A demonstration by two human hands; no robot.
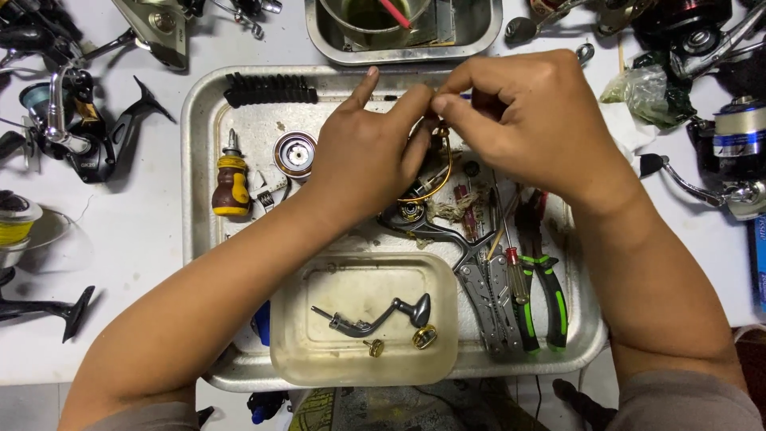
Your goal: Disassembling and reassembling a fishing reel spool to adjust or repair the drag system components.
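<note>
**Head view: two hands work a small reel part over a steel tray**

Head camera looks straight down as the left hand (363,156) and right hand (531,120) meet above a steel tray (199,160) on a white tabletop (136,255). Between them sits a small reel part with a gold wire loop (437,172), held just over the middle of the tray. The left fingers (415,108) are curled snugly around the part, forefinger lifted clear; the right fingers (455,120) are pinched tight at its top end, though what they pinch is too small to make out.

Below the hands lie a folding multi-tool (483,291), green-handled pliers (550,295) and a thin red-handled screwdriver (515,271). A stubby yellow screwdriver (231,183) and a round spool (295,153) rest to the left, a black comb-like strip (270,88) along the tray's far edge. A clear plastic tub (363,319) at the near edge holds a reel handle (383,314) and two small gold pieces (424,337). Fishing reels (88,128) ring the tray.

Work this fine appears best done low over the tray, the left hand steadying while the right turns, so any dropped piece lands in the tray.
</note>
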